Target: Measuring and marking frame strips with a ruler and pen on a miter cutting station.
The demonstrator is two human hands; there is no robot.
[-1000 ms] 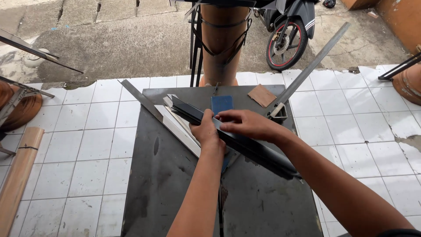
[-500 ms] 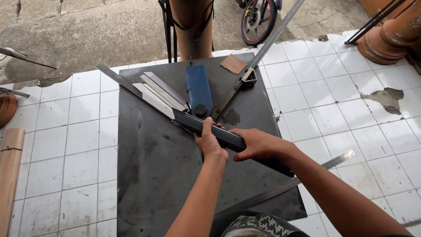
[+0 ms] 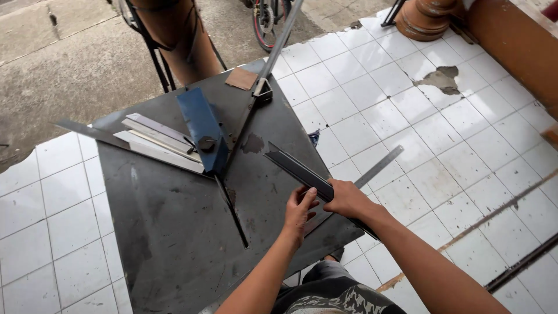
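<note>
A dark metal angle bar (image 3: 296, 168) lies slanted across the right edge of a black steel plate (image 3: 174, 232). My right hand (image 3: 349, 199) is wrapped around the bar near its middle. My left hand (image 3: 299, 210) grips the same bar just to the left, fingers curled over its edge. The bar's pointed end faces up-left and its lower end runs under my right forearm. A thin grey steel strip (image 3: 378, 166) sticks out from under my hands toward the upper right.
Several flat light-coloured bars (image 3: 157, 142) lie fanned at the plate's upper left beside a blue block (image 3: 200, 125). A long metal rod with a clamp (image 3: 263, 87) crosses the plate. White floor tiles surround it; clay pots (image 3: 427, 17) and a wheel (image 3: 264, 20) stand beyond.
The angle bar has been pulled away from the blue block to the plate's right edge, both hands still on it. The view has swung, so the plate now sits left of centre.
</note>
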